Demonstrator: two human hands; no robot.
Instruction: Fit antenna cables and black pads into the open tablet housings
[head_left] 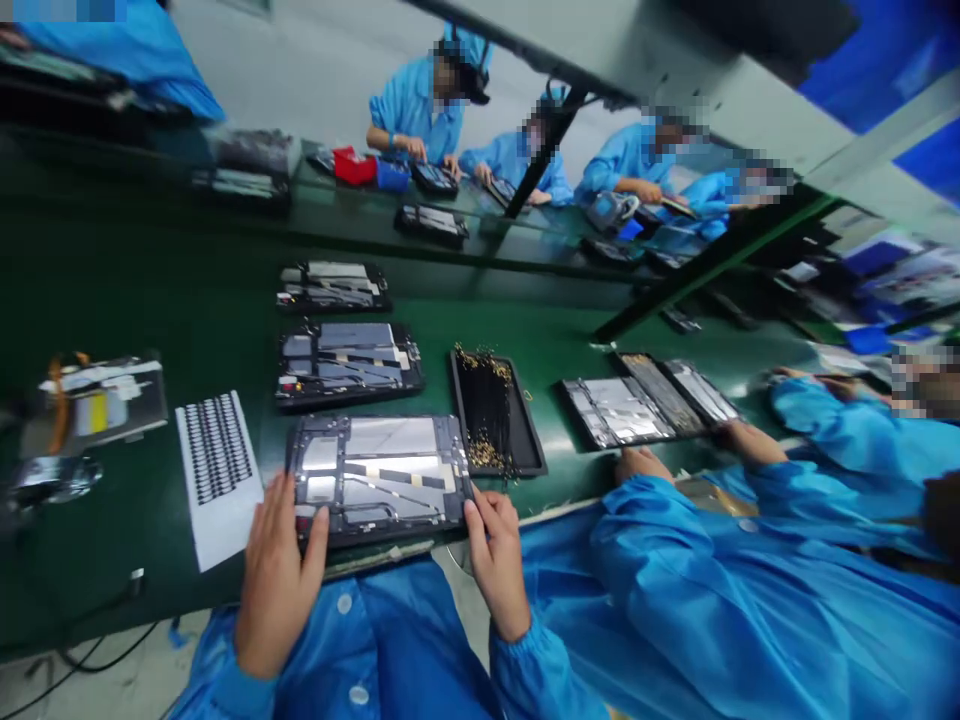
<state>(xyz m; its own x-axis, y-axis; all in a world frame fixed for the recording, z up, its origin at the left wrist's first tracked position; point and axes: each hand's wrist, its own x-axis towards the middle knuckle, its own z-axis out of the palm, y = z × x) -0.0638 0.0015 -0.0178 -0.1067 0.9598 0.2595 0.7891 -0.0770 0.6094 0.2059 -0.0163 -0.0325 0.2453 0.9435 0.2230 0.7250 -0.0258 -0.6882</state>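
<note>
In the head view an opened tablet (394,440) lies at the table's front edge, its silver battery plates and inner strips facing up. My left hand (281,565) grips its left end, with the fingers along the side and the thumb at the front corner. At the right front corner my right hand (496,545) holds the same tablet between thumb and fingers. Just right of it stands a black tray (529,440) with a bundle of thin black cables (487,400) with gold-coloured ends. A white sheet (217,530) with rows of small black pieces lies to the left.
Behind are two more opened tablets (352,362), one beyond the other. At far left lies a device part with an orange ribbon (112,400). A co-worker's hands (641,465) are beside another tablet (619,410) on the right. A dark post (712,265) slants above the table.
</note>
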